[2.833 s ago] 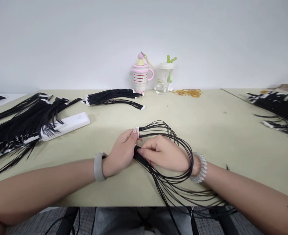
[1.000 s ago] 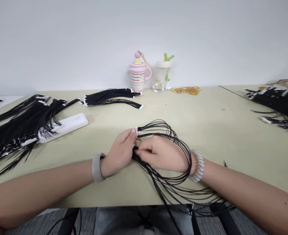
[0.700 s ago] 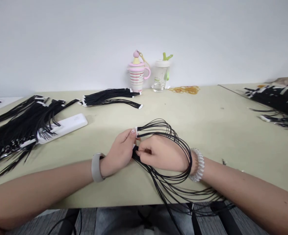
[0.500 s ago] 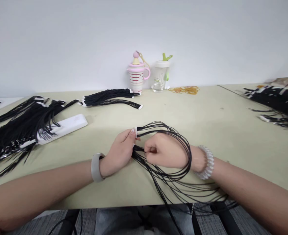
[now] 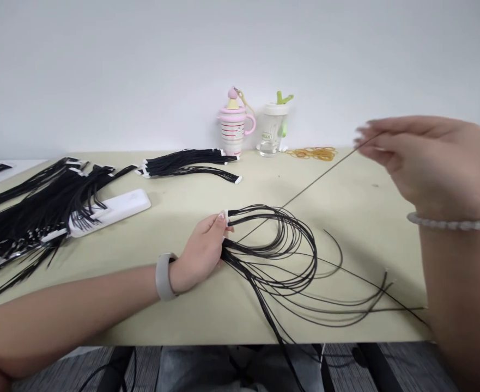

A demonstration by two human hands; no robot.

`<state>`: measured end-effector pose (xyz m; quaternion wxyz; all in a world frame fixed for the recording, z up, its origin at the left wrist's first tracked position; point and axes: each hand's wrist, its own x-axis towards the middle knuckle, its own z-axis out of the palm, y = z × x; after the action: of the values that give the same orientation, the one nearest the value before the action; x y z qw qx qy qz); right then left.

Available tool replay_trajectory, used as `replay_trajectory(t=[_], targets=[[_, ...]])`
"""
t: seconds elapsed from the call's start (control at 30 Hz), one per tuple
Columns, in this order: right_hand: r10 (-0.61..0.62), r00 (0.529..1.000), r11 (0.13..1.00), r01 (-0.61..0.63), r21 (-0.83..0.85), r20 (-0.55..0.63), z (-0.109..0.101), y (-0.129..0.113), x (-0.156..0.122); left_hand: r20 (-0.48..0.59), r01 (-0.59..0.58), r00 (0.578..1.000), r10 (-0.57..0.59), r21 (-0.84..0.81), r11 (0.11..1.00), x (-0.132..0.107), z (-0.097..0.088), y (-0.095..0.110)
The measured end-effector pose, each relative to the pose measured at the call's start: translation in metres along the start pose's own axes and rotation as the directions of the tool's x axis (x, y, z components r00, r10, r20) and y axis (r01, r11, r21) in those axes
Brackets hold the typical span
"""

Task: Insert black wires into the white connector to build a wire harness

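Low over the middle of the table, my left hand (image 5: 202,247) is closed on a bundle of black wires (image 5: 311,256). A white connector (image 5: 226,216) shows at its thumb, and wires loop out from it to the right and back under the fingers. My right hand (image 5: 436,163) is raised on the right, fingertips pinched around one thin black wire (image 5: 323,173). That wire runs taut and slanting from near my left hand up to the pinch. Several loose wire ends fan out on the tabletop, and others hang over the front edge.
Many black wire bundles (image 5: 31,218) lie at left, partly over a white oblong case (image 5: 129,206). Behind are another wire bundle (image 5: 186,162), a pink-lidded cup (image 5: 232,133), a clear bottle (image 5: 271,130) and yellow rubber bands (image 5: 315,153). The table's front edge (image 5: 207,343) is close.
My right hand has left the wire loop and moved up and right, drawing one wire out straight. My left hand keeps its hold in nearly the same place. The view has shifted slightly.
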<state>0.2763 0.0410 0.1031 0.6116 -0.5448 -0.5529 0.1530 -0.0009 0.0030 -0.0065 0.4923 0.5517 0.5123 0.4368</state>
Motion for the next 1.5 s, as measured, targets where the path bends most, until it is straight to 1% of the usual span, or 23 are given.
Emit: replay_trajectory(t=[0.03,0.07,0.1,0.17,0.2,0.23,0.27,0.33,0.37,0.43,0.47,0.5,0.53,0.57,0.63,0.73,0.83,0.9,1.1,1.3,1.4,1.5], targets=[[0.013,0.999,0.986,-0.006,0.168,-0.039,-0.001,0.000,0.002,-0.001,-0.001,1.000,0.001,-0.003,1.000,0.000,0.000,0.000],[0.044,0.998,0.959,-0.028,0.283,-0.052,0.000,-0.001,0.003,-0.005,-0.005,1.000,0.005,-0.005,1.000,0.000,0.000,0.001],[0.076,0.996,0.938,-0.056,0.343,-0.045,0.001,-0.002,0.002,-0.010,-0.012,1.000,0.012,-0.006,1.000,-0.001,0.000,0.001],[0.078,0.997,0.937,-0.075,0.341,0.007,0.009,-0.008,-0.006,-0.020,-0.039,0.999,0.039,-0.001,0.999,-0.001,0.001,0.004],[0.046,0.996,0.949,-0.066,0.307,0.071,0.014,-0.011,-0.013,-0.021,-0.053,0.998,0.053,0.006,0.999,-0.002,0.001,0.005],[-0.003,0.987,0.964,-0.039,0.264,0.159,0.021,-0.014,-0.020,-0.018,-0.063,0.998,0.064,0.017,0.998,-0.002,0.002,0.007],[-0.036,0.957,0.980,-0.022,0.197,0.288,0.027,-0.016,-0.029,-0.012,-0.070,0.997,0.071,0.031,0.997,-0.003,0.002,0.008],[-0.095,0.889,0.995,0.091,0.029,0.448,0.040,-0.019,-0.046,0.001,-0.083,0.997,0.083,0.060,0.995,-0.004,0.002,0.010],[-0.130,0.845,0.986,0.164,-0.020,0.519,0.045,-0.019,-0.053,0.003,-0.093,0.996,0.093,0.076,0.993,-0.005,0.002,0.011],[-0.215,0.752,0.951,0.308,-0.044,0.624,0.056,-0.016,-0.066,0.002,-0.128,0.992,0.129,0.099,0.987,-0.006,0.002,0.011],[-0.259,0.706,0.931,0.364,-0.023,0.660,0.060,-0.013,-0.071,0.003,-0.149,0.989,0.149,0.105,0.983,-0.006,0.002,0.011],[-0.299,0.671,0.913,0.409,-0.003,0.678,0.064,-0.010,-0.076,0.007,-0.167,0.986,0.167,0.104,0.980,-0.006,0.002,0.010],[-0.333,0.656,0.896,0.444,0.011,0.677,0.068,-0.007,-0.080,0.012,-0.181,0.983,0.181,0.099,0.979,-0.006,0.001,0.010],[-0.360,0.657,0.884,0.467,0.018,0.663,0.071,-0.004,-0.084,0.022,-0.188,0.982,0.187,0.091,0.978,-0.006,0.001,0.009],[-0.377,0.686,0.881,0.472,0.013,0.623,0.077,-0.001,-0.092,0.047,-0.186,0.982,0.183,0.075,0.980,-0.006,0.001,0.008],[-0.350,0.732,0.899,0.439,-0.011,0.585,0.082,0.000,-0.101,0.096,-0.174,0.981,0.167,0.066,0.982,-0.007,0.000,0.007],[-0.350,0.750,0.885,0.461,-0.064,0.562,0.086,-0.001,-0.107,0.124,-0.166,0.980,0.157,0.061,0.984,-0.007,0.000,0.005],[-0.372,0.747,0.860,0.500,-0.097,0.551,0.088,0.000,-0.109,0.135,-0.158,0.980,0.149,0.061,0.986,-0.007,0.000,0.004],[-0.489,0.714,0.775,0.619,-0.126,0.502,0.091,0.005,-0.111,0.164,-0.153,0.976,0.141,0.060,0.986,-0.007,-0.001,0.003],[-0.549,0.670,0.717,0.685,-0.131,0.500,0.091,0.007,-0.109,0.132,-0.151,0.981,0.145,0.032,0.988,-0.006,0.000,-0.001],[-0.579,0.628,0.664,0.733,-0.146,0.520,0.091,0.009,-0.110,0.140,-0.131,0.982,0.125,0.040,0.991,-0.006,-0.001,0.000],[-0.626,0.563,0.589,0.795,-0.146,0.540,0.091,0.011,-0.110,0.152,-0.125,0.982,0.113,0.067,0.990,-0.006,-0.001,0.003]])
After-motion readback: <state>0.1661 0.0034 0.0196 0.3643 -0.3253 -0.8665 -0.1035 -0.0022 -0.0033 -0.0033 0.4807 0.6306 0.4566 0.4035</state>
